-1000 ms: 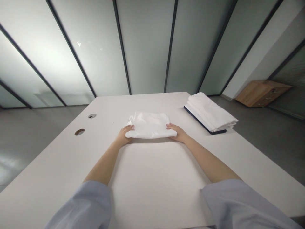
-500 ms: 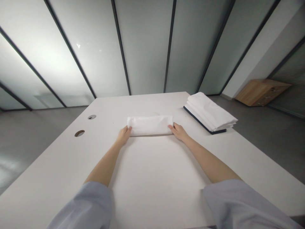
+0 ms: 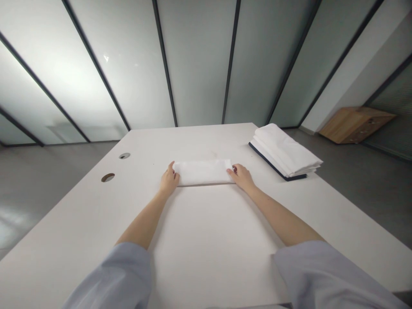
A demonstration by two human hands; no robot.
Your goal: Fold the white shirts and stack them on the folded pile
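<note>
A white cloth (image 3: 202, 172), folded into a flat, wide strip, lies across the middle of the table. My left hand (image 3: 169, 180) is closed at its left end, with the thumb by the near corner and the index finger along the short edge. At the opposite end, my right hand (image 3: 242, 176) pinches the cloth, thumb on top and the other fingers curled around the edge. Those fingertips are partly hidden. A thin shadow runs beneath the cloth's near edge.
A stack of folded white cloth (image 3: 285, 148) with a dark blue layer (image 3: 277, 165) at the bottom sits near the table's right edge. On the left, the white table (image 3: 206, 240) has two round holes. A wooden cabinet (image 3: 349, 124) stands on the floor beyond, right.
The cloth's far edge has come down slightly and lies flatter. My left thumb and index finger have shifted at the left end; my right fingers have curled more.
</note>
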